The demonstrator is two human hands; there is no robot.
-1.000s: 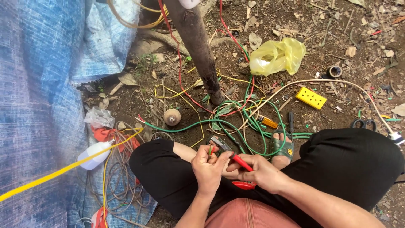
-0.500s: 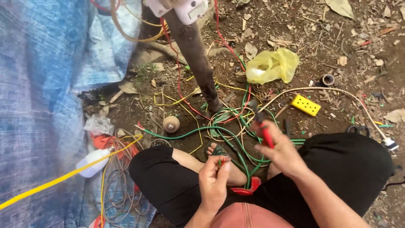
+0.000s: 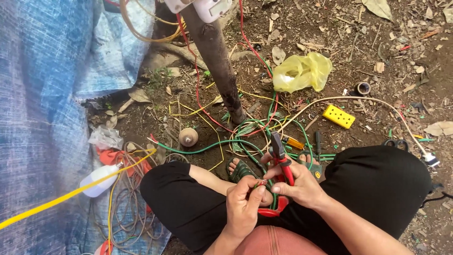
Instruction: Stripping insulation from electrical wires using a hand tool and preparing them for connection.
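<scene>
Pliers (image 3: 282,165): red-handled, dark metal head pointing up and away from the person; a second red handle curves out below the hands near the lap.
Wire (image 3: 261,182): thin, with a small reddish end showing between the two hands; too small to tell more.
Right hand (image 3: 297,186): curled closed round the upper handle of the pliers, thumb and forefinger pressed together at the front.
Left hand (image 3: 243,208): fingers bent, thumb and forefinger pinching the wire's end; knuckles touching the right hand.
Place of pliers: over the person's lap between the black-trousered knees, head just above the sandalled feet (image 3: 240,169), in the right hand and just beside the left.
Green cable (image 3: 212,146): loops on the bare ground just beyond the feet, tangled with red and yellow wires.
Post (image 3: 214,56): dark, tilted, rising from the ground beyond the cables.
Yellow socket block (image 3: 339,116): on the ground, right of the cables, well apart from the hands.
Yellow bag (image 3: 302,72): crumpled, farther back.
Blue tarp (image 3: 42,94): along the ground's left edge.
</scene>
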